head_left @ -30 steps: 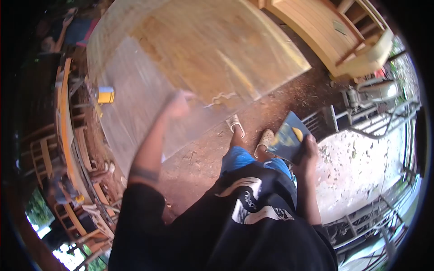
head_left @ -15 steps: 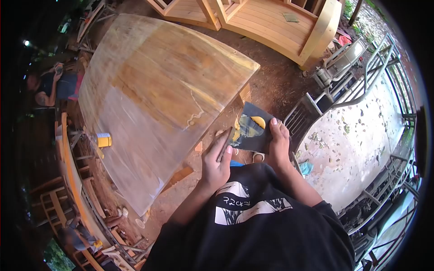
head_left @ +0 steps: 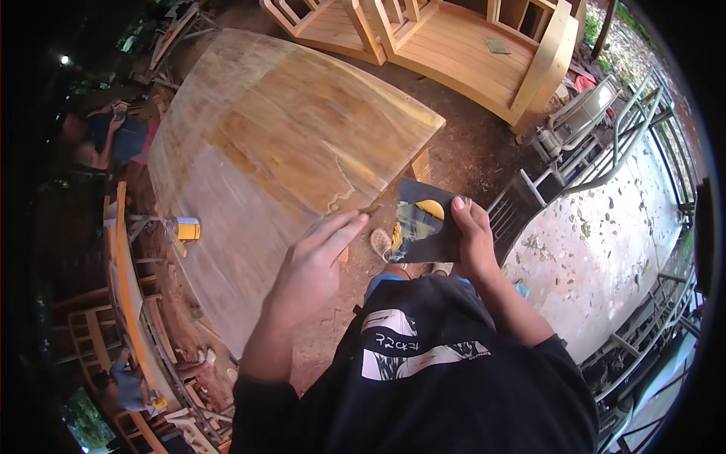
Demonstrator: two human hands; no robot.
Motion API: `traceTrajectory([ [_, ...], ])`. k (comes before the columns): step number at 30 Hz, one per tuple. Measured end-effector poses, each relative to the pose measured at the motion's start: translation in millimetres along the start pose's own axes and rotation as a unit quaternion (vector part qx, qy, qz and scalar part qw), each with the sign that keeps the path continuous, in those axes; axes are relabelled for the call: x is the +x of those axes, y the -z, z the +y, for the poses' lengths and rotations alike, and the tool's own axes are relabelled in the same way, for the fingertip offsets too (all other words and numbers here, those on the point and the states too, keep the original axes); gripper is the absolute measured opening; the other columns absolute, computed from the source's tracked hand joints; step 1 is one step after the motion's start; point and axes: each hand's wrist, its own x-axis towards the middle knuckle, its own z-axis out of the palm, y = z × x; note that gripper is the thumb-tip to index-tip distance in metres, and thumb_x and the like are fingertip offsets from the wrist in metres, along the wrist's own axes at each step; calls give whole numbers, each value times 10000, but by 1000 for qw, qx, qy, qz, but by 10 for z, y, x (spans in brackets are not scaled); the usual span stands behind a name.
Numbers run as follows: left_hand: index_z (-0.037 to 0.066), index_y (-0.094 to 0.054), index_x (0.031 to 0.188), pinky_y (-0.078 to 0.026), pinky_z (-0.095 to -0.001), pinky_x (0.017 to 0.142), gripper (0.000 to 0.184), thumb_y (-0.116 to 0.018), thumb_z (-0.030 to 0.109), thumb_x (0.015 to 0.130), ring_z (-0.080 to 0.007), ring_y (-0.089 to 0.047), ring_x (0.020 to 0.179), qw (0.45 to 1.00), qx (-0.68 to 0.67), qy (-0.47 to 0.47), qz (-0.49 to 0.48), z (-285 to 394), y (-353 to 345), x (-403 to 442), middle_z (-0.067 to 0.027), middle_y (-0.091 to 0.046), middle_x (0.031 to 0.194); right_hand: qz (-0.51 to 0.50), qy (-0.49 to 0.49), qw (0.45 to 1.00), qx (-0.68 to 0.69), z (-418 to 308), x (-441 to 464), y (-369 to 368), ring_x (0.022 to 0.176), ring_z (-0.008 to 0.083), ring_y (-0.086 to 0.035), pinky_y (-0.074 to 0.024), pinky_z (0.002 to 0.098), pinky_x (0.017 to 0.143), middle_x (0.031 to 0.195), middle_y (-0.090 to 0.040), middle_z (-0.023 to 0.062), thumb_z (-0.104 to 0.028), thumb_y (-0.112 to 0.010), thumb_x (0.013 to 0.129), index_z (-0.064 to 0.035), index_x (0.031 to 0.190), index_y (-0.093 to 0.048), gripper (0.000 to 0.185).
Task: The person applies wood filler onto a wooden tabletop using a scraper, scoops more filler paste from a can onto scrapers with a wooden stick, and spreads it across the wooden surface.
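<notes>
A dark flat board (head_left: 427,234) with a yellow blob of paste and smears is held at its right edge by my right hand (head_left: 475,233), thumb on top. My left hand (head_left: 318,253) is closed around a thin spreader (head_left: 369,209), of which only a small edge shows past the fingertips. This hand is over the near edge of the large wooden tabletop (head_left: 280,113), beside a wavy pale line in the wood. The tabletop's left part looks greyish, the rest brown. Whether the spreader touches the wood cannot be made out.
A yellow can (head_left: 186,228) is by the tabletop's left edge. Wooden furniture (head_left: 461,57) stands beyond. At right is a metal-railed cart (head_left: 597,234) with leaves on its pale bed. One person (head_left: 113,140) is at far left, another (head_left: 128,386) at lower left.
My left hand has moved from the dark board's left edge forward and left to the tabletop's edge with the spreader. My right hand still holds the board, nearly in place.
</notes>
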Motion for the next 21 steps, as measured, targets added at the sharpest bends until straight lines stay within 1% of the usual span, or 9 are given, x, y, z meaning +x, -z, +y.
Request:
traceTrajectory([
  [2, 18, -576, 1120, -444, -347, 899, 473, -433, -132, 695, -324, -548, 1056, 996, 24, -57, -57, 0, 74, 43, -162, -575, 1133, -25, 4, 999, -33, -34, -10, -66, 719, 115, -569, -469, 252, 657, 831, -606, 74, -249, -440, 941, 32, 941, -551, 302],
  [3, 14, -598, 1075, -440, -346, 904, 452, -435, -133, 680, -332, -547, 1047, 994, 51, -59, -75, 59, 59, 75, -167, -579, 1118, -3, -4, 1000, 1, 30, 24, -111, 622, 91, -515, -424, 242, 545, 759, -578, 48, -268, -448, 942, 19, 899, -557, 310],
  [6, 3, -606, 1043, -439, -355, 902, 421, -445, -120, 674, -343, -543, 1037, 987, 7, -19, -160, 71, -57, 110, -173, -592, 1078, -1, 17, 995, -100, 282, 241, 110, 563, 68, -431, -344, 242, 475, 667, -510, 3, -292, -459, 940, 6, 823, -543, 331],
  [9, -6, -599, 1060, -429, -350, 907, 435, -433, -115, 673, -321, -554, 1040, 975, -56, -20, -215, -90, -45, 176, -182, -603, 1063, 15, 2, 990, -143, 210, 237, 60, 553, 55, -375, -291, 247, 454, 620, -442, -27, -309, -464, 938, -6, 747, -515, 362],
  [12, -16, -582, 1095, -419, -330, 907, 466, -413, -114, 672, -297, -571, 1033, 984, -115, 21, -138, -12, 91, 309, -196, -606, 1060, 4, 27, 993, -117, 312, 324, 163, 560, 52, -379, -304, 245, 467, 621, -443, -31, -300, -456, 940, -1, 737, -517, 367],
  [15, -16, -568, 1119, -411, -311, 905, 481, -397, -112, 680, -278, -577, 1035, 988, -99, 52, -106, -7, 121, 445, -202, -605, 1069, -20, 18, 986, -165, 183, 242, 117, 563, 51, -369, -312, 247, 486, 613, -437, -36, -311, -437, 948, 5, 757, -534, 382],
  [18, -18, -569, 1115, -411, -301, 897, 473, -398, -103, 682, -285, -578, 1028, 983, -115, 75, -118, -8, 50, 528, -203, -605, 1067, -59, 39, 986, -149, 112, 167, 13, 559, 34, -359, -294, 223, 471, 627, -433, -53, -311, -433, 950, -20, 796, -543, 348],
  [19, -19, -571, 1110, -413, -300, 895, 469, -398, -101, 681, -287, -579, 1025, 985, -106, 69, -116, -11, 1, 545, -204, -605, 1066, -62, 50, 984, -160, 52, 123, -59, 556, 33, -338, -277, 224, 474, 614, -404, -63, -329, -390, 965, -17, 783, -538, 390],
  [21, -21, -575, 1101, -415, -298, 890, 462, -398, -98, 681, -290, -579, 1019, 988, -89, 58, -112, -35, -99, 550, -206, -604, 1066, -69, 67, 979, -178, 81, 147, -81, 556, 32, -330, -271, 227, 477, 609, -387, -69, -344, -362, 972, -21, 759, -524, 420],
])
